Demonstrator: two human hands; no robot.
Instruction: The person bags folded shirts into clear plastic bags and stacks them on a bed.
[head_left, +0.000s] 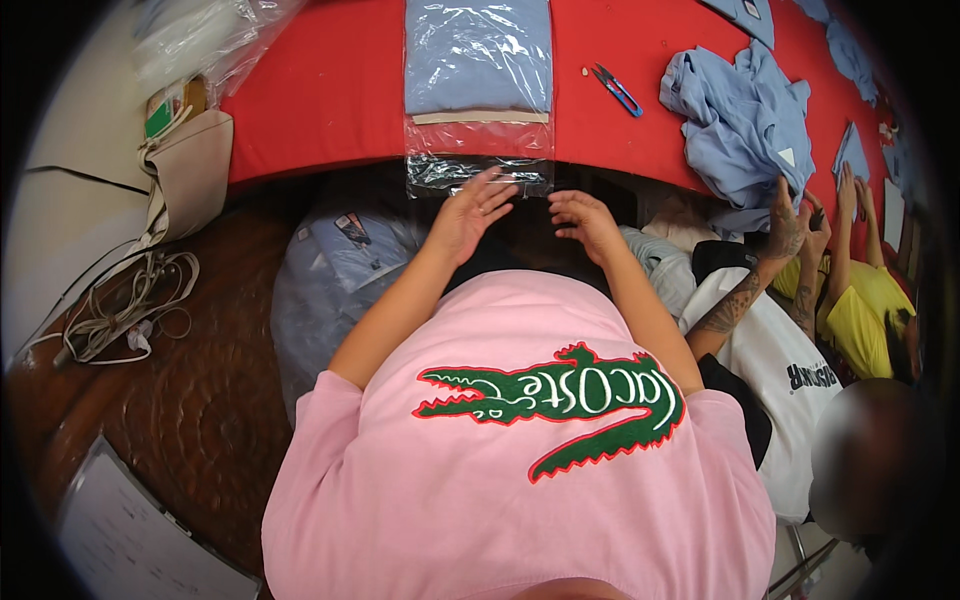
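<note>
A folded light-blue garment [478, 60] lies inside a clear plastic bag [480, 138] on the red-covered table. The bag's lower end hangs over the front edge, looking shiny and loose. My left hand [470, 220] is open, its fingers spread in front of the hanging end; whether they touch the plastic I cannot tell. To the right of the bag's corner, my right hand [592, 224] is also open, with fingers loosely bent and apart. Neither hand holds anything.
Blue thread snips [618, 90] lie right of the bag, near a crumpled blue garment [740, 115]. Co-workers' tattooed arms [765, 270] reach in there. A bag of packed garments [345, 260] stands below left, beside coiled cables [130, 300]. The red table [310, 90] has a curved front edge.
</note>
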